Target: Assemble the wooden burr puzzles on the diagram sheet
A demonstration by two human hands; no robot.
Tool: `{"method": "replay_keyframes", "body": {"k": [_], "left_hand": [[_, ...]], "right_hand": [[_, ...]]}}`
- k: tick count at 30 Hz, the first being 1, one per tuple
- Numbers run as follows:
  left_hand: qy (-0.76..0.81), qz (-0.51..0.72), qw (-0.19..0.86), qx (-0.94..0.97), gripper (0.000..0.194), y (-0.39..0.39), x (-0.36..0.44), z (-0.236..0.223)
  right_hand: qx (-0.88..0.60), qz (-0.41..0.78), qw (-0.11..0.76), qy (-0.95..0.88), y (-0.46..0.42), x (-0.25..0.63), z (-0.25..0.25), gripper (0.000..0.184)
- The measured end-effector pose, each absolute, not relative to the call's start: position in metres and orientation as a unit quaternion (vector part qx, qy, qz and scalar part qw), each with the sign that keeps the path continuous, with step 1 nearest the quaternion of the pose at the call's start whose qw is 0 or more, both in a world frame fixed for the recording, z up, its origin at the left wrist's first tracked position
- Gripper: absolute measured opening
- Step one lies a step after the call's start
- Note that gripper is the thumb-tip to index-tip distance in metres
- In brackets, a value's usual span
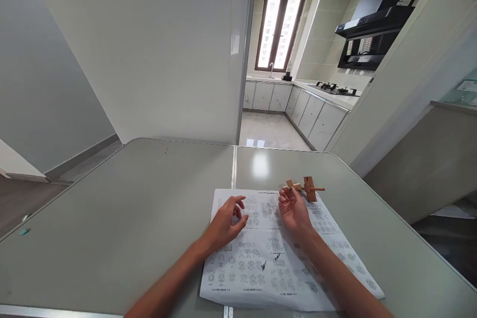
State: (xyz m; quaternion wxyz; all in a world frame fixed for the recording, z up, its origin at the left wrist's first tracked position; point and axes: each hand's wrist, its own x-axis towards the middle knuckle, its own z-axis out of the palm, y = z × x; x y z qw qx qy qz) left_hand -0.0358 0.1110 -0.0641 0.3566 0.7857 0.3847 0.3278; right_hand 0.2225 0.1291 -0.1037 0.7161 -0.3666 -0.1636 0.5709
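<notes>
My left hand (pixel 229 218) hovers over or rests on the left part of a printed paper sheet (pixel 257 238). Its fingers are bent and apart, with nothing between them. Towards the sheet's far right corner is my right hand (pixel 294 211), palm turned up and fingers curled. Its fingertips and thumb close on a small wooden puzzle piece (pixel 289 183), partly hidden by the fingers. Right beside it stands a flat wooden block (pixel 310 189) with a dark mark and a thin stick (pixel 318 189) jutting out to the right. Whether these pieces are joined, I cannot tell.
The sheet lies on a grey table (pixel 112 223) with a metal seam (pixel 234 169) down its middle. A small teal bit (pixel 24 232) sits near the left edge. Beyond are a white partition (pixel 179 59) and a kitchen with cabinets (pixel 313 109), a gas hob (pixel 335 89) and a window (pixel 279 30).
</notes>
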Motion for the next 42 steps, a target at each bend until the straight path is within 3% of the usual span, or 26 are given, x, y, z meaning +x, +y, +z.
{"method": "replay_keyframes", "body": {"k": [6, 16, 22, 37, 42], "left_hand": [[0.385, 0.320, 0.350, 0.792, 0.033, 0.111, -0.036, -0.063], [0.385, 0.313, 0.353, 0.793, 0.029, 0.111, -0.036, -0.061], [0.375, 0.315, 0.358, 0.795, 0.028, 0.116, -0.037, -0.065], [0.393, 0.305, 0.375, 0.783, 0.029, 0.119, -0.035, -0.061], [0.396, 0.302, 0.381, 0.779, 0.029, 0.119, -0.037, -0.060]], "right_hand": [[-0.393, 0.601, 0.650, -0.249, 0.110, 0.198, -0.081, 0.027], [-0.470, 0.500, 0.565, -0.458, 0.106, 0.185, -0.076, 0.048], [-0.490, 0.452, 0.514, -0.540, 0.109, 0.186, -0.084, 0.048], [-0.497, 0.441, 0.525, -0.531, 0.115, 0.197, -0.090, 0.050], [-0.483, 0.439, 0.625, -0.428, 0.120, 0.212, -0.093, 0.045]]}}
